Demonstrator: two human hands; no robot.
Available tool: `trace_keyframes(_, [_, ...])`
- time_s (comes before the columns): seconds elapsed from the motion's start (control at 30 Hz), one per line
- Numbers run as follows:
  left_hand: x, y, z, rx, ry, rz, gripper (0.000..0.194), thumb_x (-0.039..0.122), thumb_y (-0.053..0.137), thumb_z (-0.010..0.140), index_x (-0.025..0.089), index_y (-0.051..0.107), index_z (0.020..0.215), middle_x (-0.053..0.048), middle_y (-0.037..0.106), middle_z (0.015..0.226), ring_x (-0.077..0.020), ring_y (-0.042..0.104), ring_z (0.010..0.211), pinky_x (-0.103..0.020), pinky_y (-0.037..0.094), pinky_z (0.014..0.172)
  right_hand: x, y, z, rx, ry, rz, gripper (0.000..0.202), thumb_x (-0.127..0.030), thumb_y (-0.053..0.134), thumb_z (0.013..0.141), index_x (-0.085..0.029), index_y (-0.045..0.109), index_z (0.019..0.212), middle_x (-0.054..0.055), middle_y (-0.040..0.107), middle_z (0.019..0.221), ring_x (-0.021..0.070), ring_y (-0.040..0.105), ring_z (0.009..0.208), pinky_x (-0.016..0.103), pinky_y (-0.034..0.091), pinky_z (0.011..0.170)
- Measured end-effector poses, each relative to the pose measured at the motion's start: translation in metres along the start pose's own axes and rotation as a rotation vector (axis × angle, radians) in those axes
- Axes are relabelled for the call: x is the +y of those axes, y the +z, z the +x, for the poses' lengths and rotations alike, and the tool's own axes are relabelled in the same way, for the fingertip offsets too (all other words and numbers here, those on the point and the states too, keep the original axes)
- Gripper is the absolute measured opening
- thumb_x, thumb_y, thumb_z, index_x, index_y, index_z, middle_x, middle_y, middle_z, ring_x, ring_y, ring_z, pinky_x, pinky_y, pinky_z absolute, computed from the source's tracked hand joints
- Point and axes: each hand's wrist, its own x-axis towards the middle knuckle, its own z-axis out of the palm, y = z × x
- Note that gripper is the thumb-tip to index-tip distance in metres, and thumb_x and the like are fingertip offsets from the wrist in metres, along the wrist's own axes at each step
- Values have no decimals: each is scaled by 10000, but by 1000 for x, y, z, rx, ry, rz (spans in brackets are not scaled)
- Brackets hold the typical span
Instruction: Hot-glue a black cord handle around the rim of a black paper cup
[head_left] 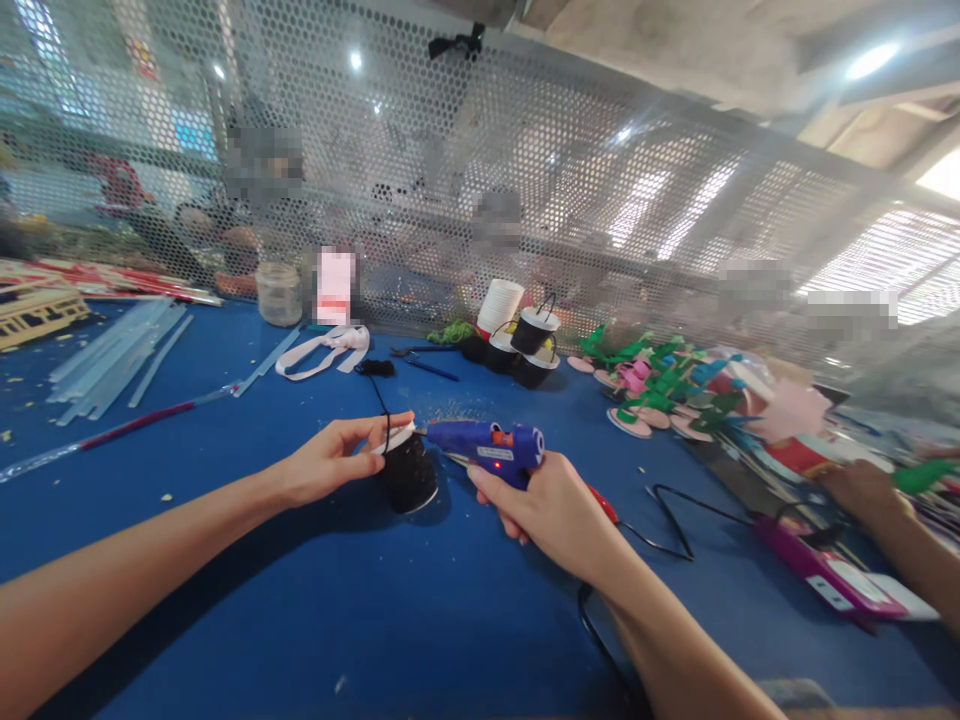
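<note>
A small black cup (407,478) with a white rim is tilted above the blue table (360,620). My left hand (337,460) pinches it at the rim, where a black cord (380,395) runs up past the fingers. My right hand (544,500) is wrapped round the handle of a blue glue gun (487,445), which shows a small red light. The gun points left, and its nozzle is at the cup's rim beside my left fingertips. Whether the nozzle touches the rim cannot be made out.
Behind stand more black cups (534,330), a white cup stack (500,305), a jar (279,294) and pliers (427,365). Glue sticks (112,360) lie left. Right are craft flowers (652,390), a purple power strip (829,570), cables and another person's hand (862,490). A mesh screen (420,130) rises behind.
</note>
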Motion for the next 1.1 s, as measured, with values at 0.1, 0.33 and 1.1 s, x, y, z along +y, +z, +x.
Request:
trace_keyframes(0.1, [1, 1, 0, 2, 3, -9, 286, 289, 583, 688, 155, 368, 554, -135, 402, 1316, -293, 275, 1253, -400, 212, 960, 0, 1, -4, -13, -22, 0, 301, -398, 505, 716, -164, 514, 527, -51, 439, 330, 73, 426, 297, 174, 365, 343])
trace_keyframes(0.33, [1, 2, 0, 4, 8, -8, 262, 261, 569, 698, 155, 371, 563, -138, 383, 1327, -294, 320, 1230, -413, 213, 963, 6, 10, -9, -70, -40, 79, 290, -429, 517, 719, -153, 542, 635, -14, 525, 442, 86, 457, 342, 184, 376, 331])
trace_keyframes(1.1, [0, 0, 0, 2, 15, -5, 303, 331, 593, 685, 157, 375, 567, -155, 505, 1211, -315, 260, 1252, -448, 208, 963, 7, -1, 12, -17, 14, 4, 319, -377, 497, 730, -146, 536, 513, -43, 445, 320, 53, 397, 286, 166, 350, 350])
